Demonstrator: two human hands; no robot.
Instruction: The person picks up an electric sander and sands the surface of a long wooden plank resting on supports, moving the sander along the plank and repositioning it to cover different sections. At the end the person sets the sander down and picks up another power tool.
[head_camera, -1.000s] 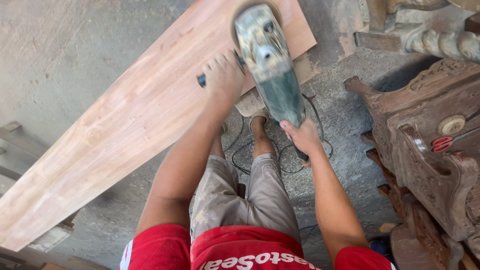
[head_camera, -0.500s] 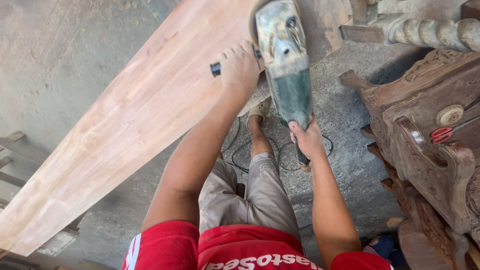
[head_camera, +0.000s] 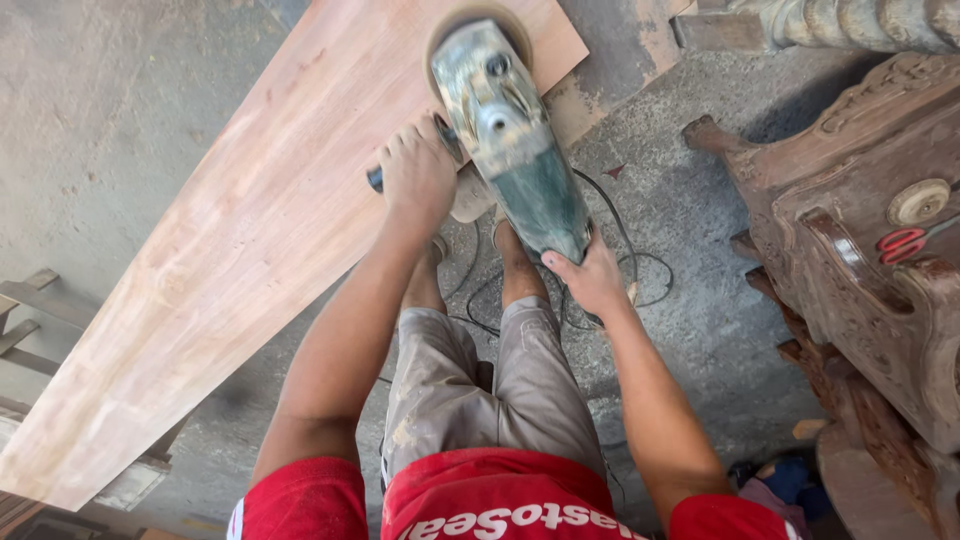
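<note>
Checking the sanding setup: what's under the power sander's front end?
The sander rests on the long wooden plank; a round sanding disc's edge shows at its front. The contact surface itself is covered.

One wooden plank (head_camera: 270, 230), one sander (head_camera: 510, 140), two hands (head_camera: 420, 175), one scissors (head_camera: 905, 240)

sander (head_camera: 510, 140) on plank (head_camera: 250, 260), probably touching

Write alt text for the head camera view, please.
A person's left hand and right hand hold a worn sander on a long pale wooden plank, over a concrete floor, beside carved dark furniture.
</note>
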